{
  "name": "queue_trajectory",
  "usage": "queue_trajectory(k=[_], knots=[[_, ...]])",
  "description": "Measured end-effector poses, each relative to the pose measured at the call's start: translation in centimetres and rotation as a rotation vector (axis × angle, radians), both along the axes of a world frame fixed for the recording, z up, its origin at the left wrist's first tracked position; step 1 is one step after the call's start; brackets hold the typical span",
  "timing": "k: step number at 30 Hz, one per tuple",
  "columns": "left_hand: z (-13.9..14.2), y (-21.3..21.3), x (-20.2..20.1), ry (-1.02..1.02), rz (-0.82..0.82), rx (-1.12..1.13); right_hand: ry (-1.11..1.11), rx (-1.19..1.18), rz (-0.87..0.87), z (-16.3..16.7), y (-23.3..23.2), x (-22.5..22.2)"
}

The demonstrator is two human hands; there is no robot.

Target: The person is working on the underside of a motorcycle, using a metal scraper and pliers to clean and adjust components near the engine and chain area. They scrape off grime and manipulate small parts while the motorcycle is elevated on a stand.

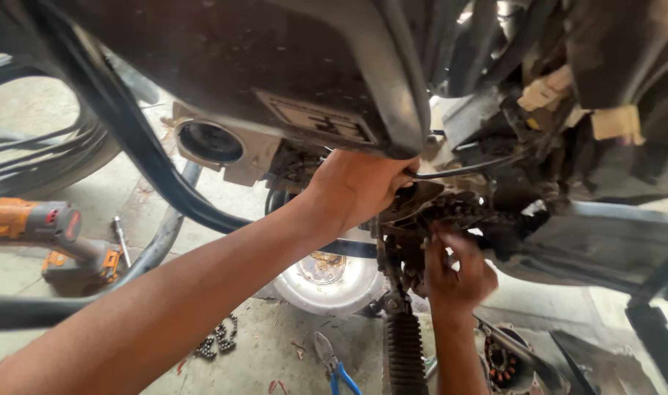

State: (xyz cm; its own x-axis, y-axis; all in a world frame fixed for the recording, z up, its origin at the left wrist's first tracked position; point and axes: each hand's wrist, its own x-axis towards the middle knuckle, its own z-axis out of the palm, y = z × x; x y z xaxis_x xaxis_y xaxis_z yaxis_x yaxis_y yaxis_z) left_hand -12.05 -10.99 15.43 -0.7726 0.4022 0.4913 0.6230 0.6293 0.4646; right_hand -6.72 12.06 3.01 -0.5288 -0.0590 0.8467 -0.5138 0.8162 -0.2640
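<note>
Room to move is tight: the dark underside of the motorcycle body (275, 66) hangs low over both hands, a black frame tube (140, 150) curves down at the left, and a grey panel (604, 241) closes off the right. The only open room lies below, over the concrete floor (275, 351).

Two hands are at work. The left hand (359, 186) reaches in from the lower left along a long bare forearm and is pressed up under the body's lower edge, its grip curled around a part of the engine that the hand itself hides; a thin black cable (465, 170) leaves right beside its knuckles. The right hand (454, 274) comes up from below, fingers loosely bent and blurred, so whether its grip pinches anything cannot be told.

The greasy drive chain (469, 212) runs across between the two hands, just right of the left grip and just above the right fingers.

On the floor lie one orange and grey power driver (45, 234), one loose length of chain (218, 338), one pair of blue-handled pliers (335, 363), one shiny round metal cover (326, 281) and one stator coil (503, 366). One ribbed rubber footpeg (405, 355) points down beside the right wrist.
</note>
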Motion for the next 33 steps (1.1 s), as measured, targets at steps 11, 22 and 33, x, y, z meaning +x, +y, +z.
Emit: queue_trajectory(k=[11, 22, 33], knots=[[0.6, 0.1, 0.3, 0.018, -0.025, 0.055, -0.162, -0.038, 0.105, -0.3, -1.1, -0.2], [0.6, 0.4, -0.1, 0.021, 0.049, -0.143, -0.158, -0.002, 0.034, -2.8, 1.1, -1.9], [0.0, 0.2, -0.2, 0.169, 0.028, -0.012, 0.053, -0.014, 0.047, 0.1, -0.1, -1.3]])
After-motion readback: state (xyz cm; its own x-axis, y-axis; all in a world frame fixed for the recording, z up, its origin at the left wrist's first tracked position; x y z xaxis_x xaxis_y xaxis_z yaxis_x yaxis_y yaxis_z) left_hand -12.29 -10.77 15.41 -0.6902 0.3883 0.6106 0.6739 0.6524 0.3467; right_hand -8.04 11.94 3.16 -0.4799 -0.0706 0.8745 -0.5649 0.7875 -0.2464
